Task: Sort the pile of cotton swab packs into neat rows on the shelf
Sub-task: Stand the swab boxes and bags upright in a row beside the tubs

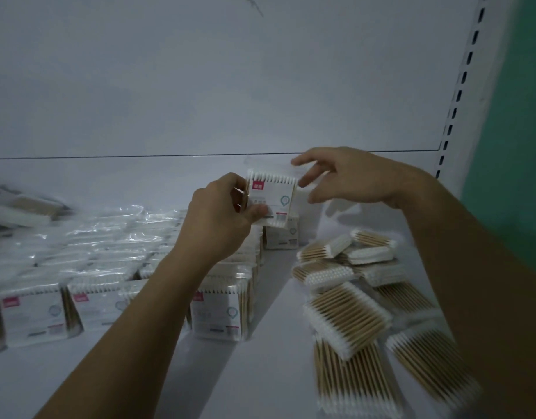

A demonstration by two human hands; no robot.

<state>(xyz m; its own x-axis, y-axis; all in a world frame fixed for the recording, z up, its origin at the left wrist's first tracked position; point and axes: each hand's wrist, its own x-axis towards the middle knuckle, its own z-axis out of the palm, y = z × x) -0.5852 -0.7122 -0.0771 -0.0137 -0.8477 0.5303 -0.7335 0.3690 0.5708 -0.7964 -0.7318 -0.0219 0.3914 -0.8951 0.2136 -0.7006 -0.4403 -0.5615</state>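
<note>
My left hand [221, 216] grips a cotton swab pack [274, 198] upright by its left edge, label facing me, just above another standing pack [283, 237] near the back of the white shelf [245, 373]. My right hand [348, 176] hovers to the right of the held pack with fingers spread and relaxed, holding nothing. Neat rows of upright packs [221, 309] fill the shelf's left and centre. A loose pile of packs [351, 297] lies flat and jumbled on the right.
The shelf's white back panel [230, 86] rises behind the packs. A slotted upright post [463, 86] stands at the right, with a green wall [520, 116] beyond it. More packs [22, 210] lie at the far left.
</note>
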